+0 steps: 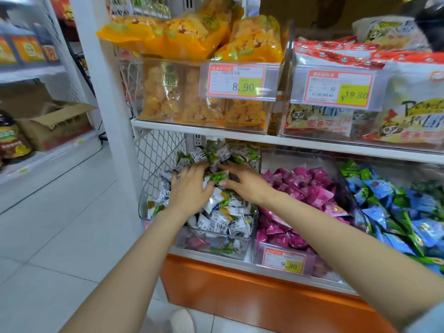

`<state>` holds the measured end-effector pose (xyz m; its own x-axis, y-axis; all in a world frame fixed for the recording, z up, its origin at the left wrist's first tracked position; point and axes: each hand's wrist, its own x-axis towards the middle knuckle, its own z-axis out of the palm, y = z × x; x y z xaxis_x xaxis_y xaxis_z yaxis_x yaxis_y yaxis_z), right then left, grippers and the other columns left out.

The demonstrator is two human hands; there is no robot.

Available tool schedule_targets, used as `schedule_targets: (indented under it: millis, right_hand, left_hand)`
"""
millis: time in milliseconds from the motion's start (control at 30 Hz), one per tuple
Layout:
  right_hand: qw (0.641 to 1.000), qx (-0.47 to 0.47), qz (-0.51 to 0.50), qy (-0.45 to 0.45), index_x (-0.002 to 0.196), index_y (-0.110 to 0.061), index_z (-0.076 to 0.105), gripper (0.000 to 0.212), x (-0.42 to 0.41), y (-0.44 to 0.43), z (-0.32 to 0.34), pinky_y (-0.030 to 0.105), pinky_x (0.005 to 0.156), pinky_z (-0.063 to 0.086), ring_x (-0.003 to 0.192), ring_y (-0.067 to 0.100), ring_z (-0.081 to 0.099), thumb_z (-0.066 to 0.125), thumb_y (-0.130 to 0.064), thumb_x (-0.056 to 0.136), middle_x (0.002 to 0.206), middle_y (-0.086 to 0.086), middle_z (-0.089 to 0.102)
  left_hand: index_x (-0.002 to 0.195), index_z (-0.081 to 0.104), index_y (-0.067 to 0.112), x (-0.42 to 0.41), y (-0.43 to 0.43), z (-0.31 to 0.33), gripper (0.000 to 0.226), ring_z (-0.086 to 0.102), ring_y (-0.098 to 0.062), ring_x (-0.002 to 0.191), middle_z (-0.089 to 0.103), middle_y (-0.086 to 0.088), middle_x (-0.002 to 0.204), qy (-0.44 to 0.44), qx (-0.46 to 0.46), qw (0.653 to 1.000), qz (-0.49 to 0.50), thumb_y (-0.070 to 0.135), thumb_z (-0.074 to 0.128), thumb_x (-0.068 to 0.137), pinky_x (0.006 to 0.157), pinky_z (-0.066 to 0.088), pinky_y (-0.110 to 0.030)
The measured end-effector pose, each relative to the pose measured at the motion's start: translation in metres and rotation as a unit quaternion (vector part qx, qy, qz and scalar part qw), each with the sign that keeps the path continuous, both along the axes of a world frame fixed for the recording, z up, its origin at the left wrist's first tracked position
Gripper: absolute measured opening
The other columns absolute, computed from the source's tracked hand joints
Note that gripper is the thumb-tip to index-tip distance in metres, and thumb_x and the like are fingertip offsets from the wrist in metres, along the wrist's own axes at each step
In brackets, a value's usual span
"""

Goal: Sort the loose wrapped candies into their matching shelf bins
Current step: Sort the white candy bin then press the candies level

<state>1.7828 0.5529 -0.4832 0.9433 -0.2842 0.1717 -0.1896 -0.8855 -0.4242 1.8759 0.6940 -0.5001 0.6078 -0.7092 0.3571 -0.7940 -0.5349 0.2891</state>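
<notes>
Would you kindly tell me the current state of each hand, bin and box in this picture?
Left hand: fingers spread, resting on white-and-green wrapped candies.
Right hand: fingers straight, touching the same heap.
Clear plastic left bin: heaped above its rim.
Pink wrapped candies: piled just right of that bin.
Blue-and-green wrapped candies: piled at the far right.
Brown cardboard box: flaps open.

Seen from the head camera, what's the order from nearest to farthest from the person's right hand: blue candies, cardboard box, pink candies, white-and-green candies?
1. white-and-green candies, under the right hand, touching it.
2. pink candies, next bin to the right.
3. blue candies, far right bin.
4. cardboard box, across the aisle, far left.
</notes>
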Motion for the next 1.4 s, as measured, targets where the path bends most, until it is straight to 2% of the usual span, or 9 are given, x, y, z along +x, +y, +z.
schedule_targets:
  millis: [233, 367, 500, 733, 900, 1000, 1167, 1267, 1400]
  right_hand:
    - [0.998, 0.039, -0.038, -0.036, 0.115, -0.024, 0.058, 0.037, 0.02, -0.011, 0.018, 0.038, 0.089, 0.049, 0.106, 0.018, 0.057, 0.07, -0.034, 0.081, 0.119, -0.002, 0.061]
    - [0.998, 0.059, -0.005, -0.027, 0.112, -0.024, 0.061, 0.03, 0.014, -0.015, 0.024, 0.03, 0.09, 0.046, 0.106, 0.013, 0.056, 0.068, -0.029, 0.084, 0.115, -0.008, 0.061]
    - [0.998, 0.051, 0.003, -0.021, 0.114, -0.031, 0.061, 0.029, -0.009, -0.021, 0.028, 0.026, 0.093, 0.037, 0.116, 0.008, 0.047, 0.067, -0.027, 0.085, 0.126, -0.012, 0.055]
    - [0.99, -0.134, 0.016, 0.05, 0.104, -0.037, 0.068, 0.021, -0.031, -0.032, 0.027, 0.029, 0.103, 0.023, 0.124, 0.014, 0.036, 0.066, -0.035, 0.084, 0.13, -0.006, 0.046]
    - [0.984, -0.177, -0.013, 0.022, 0.1, -0.037, 0.069, 0.017, -0.018, -0.034, 0.025, 0.038, 0.11, 0.02, 0.119, 0.017, 0.043, 0.063, -0.028, 0.087, 0.12, -0.009, 0.048]
    - [0.987, -0.156, -0.016, 0.027, 0.102, -0.036, 0.069, 0.019, -0.018, -0.037, 0.023, 0.035, 0.101, 0.032, 0.116, 0.019, 0.045, 0.062, -0.026, 0.088, 0.121, -0.007, 0.048]
    - [0.994, -0.089, -0.009, 0.067, 0.099, -0.036, 0.069, 0.016, -0.026, -0.033, 0.033, 0.031, 0.097, 0.033, 0.125, 0.019, 0.035, 0.067, -0.037, 0.083, 0.132, -0.007, 0.042]
    - [0.979, -0.141, -0.032, 0.147, 0.1, -0.033, 0.07, 0.024, -0.028, -0.026, 0.04, 0.03, 0.093, 0.032, 0.126, 0.02, 0.034, 0.068, -0.046, 0.079, 0.131, -0.006, 0.041]
    - [0.958, -0.194, -0.065, 0.203, 0.112, -0.02, 0.064, 0.041, -0.016, -0.018, 0.035, 0.031, 0.082, 0.044, 0.103, 0.02, 0.049, 0.067, -0.037, 0.076, 0.117, -0.003, 0.046]
  left_hand:
    - [0.123, 0.048, 0.017, -0.004, 0.005, 0.005, 0.047, 0.041, -0.02, 0.12, 0.05, -0.001, 0.125, -0.023, -0.098, 0.992, -0.079, 0.047, 0.046, 0.087, 0.099, 0.022, -0.031]
    - [0.119, 0.055, 0.031, -0.004, 0.01, -0.001, 0.034, 0.035, -0.013, 0.127, 0.046, 0.01, 0.13, -0.084, 0.018, 0.976, -0.198, 0.043, 0.055, 0.088, 0.114, 0.006, -0.043]
    - [0.122, 0.058, 0.034, 0.006, 0.015, -0.009, 0.035, 0.038, -0.019, 0.129, 0.047, 0.005, 0.135, -0.139, 0.056, 0.973, -0.176, 0.039, 0.055, 0.088, 0.111, 0.003, -0.052]
    - [0.112, 0.066, 0.033, 0.02, 0.014, -0.011, 0.041, 0.056, -0.023, 0.114, 0.062, 0.005, 0.123, -0.174, 0.037, 0.979, -0.102, 0.048, 0.036, 0.086, 0.1, 0.016, -0.054]
    - [0.111, 0.066, 0.03, 0.023, 0.012, -0.012, 0.031, 0.059, -0.028, 0.11, 0.063, 0.001, 0.123, -0.168, 0.01, 0.985, -0.046, 0.038, 0.051, 0.086, 0.092, 0.031, -0.067]
    - [0.122, 0.061, 0.027, 0.025, 0.011, -0.013, 0.035, 0.048, -0.029, 0.123, 0.054, 0.001, 0.134, -0.128, -0.004, 0.991, -0.037, 0.029, 0.062, 0.087, 0.1, 0.023, -0.062]
    - [0.133, 0.047, 0.036, 0.022, 0.013, -0.01, 0.059, 0.025, -0.021, 0.138, 0.035, 0.008, 0.148, -0.043, 0.011, 0.998, -0.05, 0.057, 0.024, 0.083, 0.109, 0.013, -0.048]
    - [0.133, 0.04, 0.046, 0.018, 0.013, -0.01, 0.045, 0.007, -0.023, 0.143, 0.019, 0.006, 0.155, -0.018, 0.076, 0.992, -0.094, 0.051, 0.047, 0.088, 0.113, 0.002, -0.047]
    - [0.121, 0.048, 0.049, 0.013, 0.016, -0.003, 0.043, -0.015, -0.025, 0.143, -0.001, 0.007, 0.157, 0.043, 0.136, 0.98, -0.138, 0.031, 0.063, 0.085, 0.112, -0.015, -0.049]
